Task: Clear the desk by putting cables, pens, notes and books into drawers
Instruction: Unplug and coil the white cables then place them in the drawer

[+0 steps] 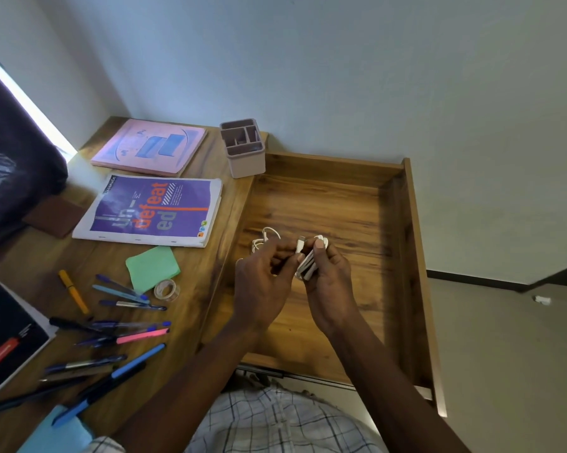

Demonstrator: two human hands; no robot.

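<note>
I am looking down over an open wooden drawer pulled out at the right end of the worktop. Both hands are hovering above its floor. The right hand is gripping a folded white cable, its fingers curling round the bundle, a plug end sticking up at the top. The left hand is meeting it from the side, its fingers bent in and pinching the cable just beside the plug. A loose white loop is showing beyond the left hand, low in the drawer; I cannot tell whether it belongs to the same cable. On the worktop, pens are lying scattered near green notes and a tape roll. A purple book and a pink book are lying further back, beside a pen holder.
</note>
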